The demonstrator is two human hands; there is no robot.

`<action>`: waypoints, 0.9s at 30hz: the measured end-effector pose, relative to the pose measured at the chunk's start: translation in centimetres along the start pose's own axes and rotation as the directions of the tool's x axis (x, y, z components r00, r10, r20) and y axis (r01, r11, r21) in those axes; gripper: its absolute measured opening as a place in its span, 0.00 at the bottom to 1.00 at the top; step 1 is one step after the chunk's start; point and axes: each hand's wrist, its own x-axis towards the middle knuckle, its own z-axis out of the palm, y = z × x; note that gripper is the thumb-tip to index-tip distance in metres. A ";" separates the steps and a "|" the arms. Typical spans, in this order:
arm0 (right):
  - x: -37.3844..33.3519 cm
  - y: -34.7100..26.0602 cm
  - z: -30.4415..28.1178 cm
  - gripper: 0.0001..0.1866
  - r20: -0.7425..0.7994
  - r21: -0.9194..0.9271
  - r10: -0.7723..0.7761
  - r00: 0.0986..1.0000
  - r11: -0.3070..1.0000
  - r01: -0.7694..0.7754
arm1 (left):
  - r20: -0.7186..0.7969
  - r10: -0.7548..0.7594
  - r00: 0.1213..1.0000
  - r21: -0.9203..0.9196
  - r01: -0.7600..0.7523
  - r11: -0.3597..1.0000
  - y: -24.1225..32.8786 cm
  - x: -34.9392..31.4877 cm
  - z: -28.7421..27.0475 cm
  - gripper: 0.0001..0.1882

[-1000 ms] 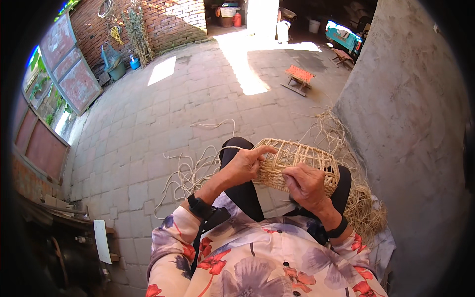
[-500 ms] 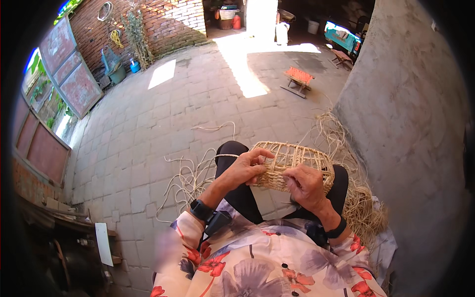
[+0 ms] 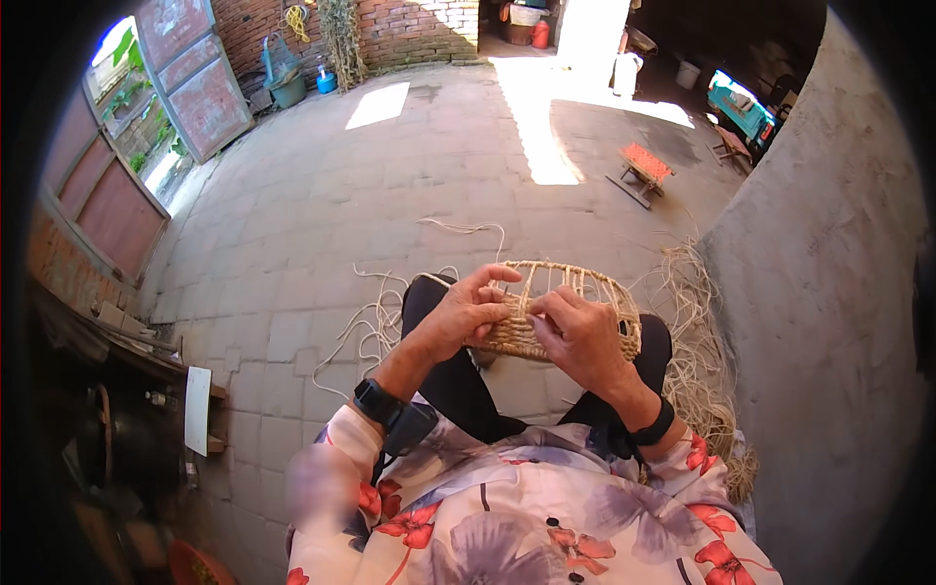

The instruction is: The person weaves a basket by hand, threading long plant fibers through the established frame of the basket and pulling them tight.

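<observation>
A part-woven straw-coloured basket (image 3: 514, 336) rests on my lap between my knees, its near side densely woven and its upper side an open lattice of cords. My left hand (image 3: 466, 314) is curled at the basket's left end, thumb and fingers bent over the weave. Close beside it, my right hand (image 3: 577, 331) is closed at the woven edge with thumb and fingertips pinched together; the strand there is too small to make out clearly. Pale loose cord (image 3: 370, 327) trails from near my left hand down to the floor.
A large tangle of pale cord (image 3: 694, 361) lies right of my knee, against the grey wall (image 3: 829, 263). An orange-topped folding stool (image 3: 643, 168) stands ahead on the paved floor. At the left is a white board (image 3: 198, 409) by dark clutter.
My right hand has moved left along the basket, nearer my left hand. The view has turned, so the courtyard sits further right and higher in the picture.
</observation>
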 end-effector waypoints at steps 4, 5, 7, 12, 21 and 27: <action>0.0 -0.3 1.1 0.04 0.030 -0.056 0.014 0.999 0.998 -0.012 | 0.044 -0.018 0.999 -0.074 0.022 0.997 -0.6 0.2 -0.2 0.21; 0.2 -0.4 1.1 0.04 0.030 -0.062 0.020 0.999 0.998 -0.018 | 0.063 -0.022 0.998 -0.086 0.027 0.996 -0.7 0.3 -0.2 0.20; 0.9 -0.5 0.7 0.05 0.138 -0.173 0.078 0.987 0.983 -0.054 | 0.093 -0.012 0.996 -0.090 0.020 0.996 -0.5 0.7 -0.3 0.20; 1.1 -1.0 -0.3 0.06 0.252 -0.142 0.158 0.955 0.982 -0.125 | 0.116 0.011 0.993 -0.091 0.000 0.996 -1.1 0.5 0.3 0.19; 0.2 0.2 1.7 0.06 0.237 -0.192 0.136 0.962 0.977 -0.091 | 0.104 0.003 0.995 0.046 -0.008 0.999 -1.4 0.9 -0.6 0.21; 0.1 1.0 2.5 0.05 0.238 -0.150 0.028 0.971 0.989 0.008 | 0.110 -0.030 0.994 -0.035 0.034 0.999 -1.2 0.7 -1.2 0.25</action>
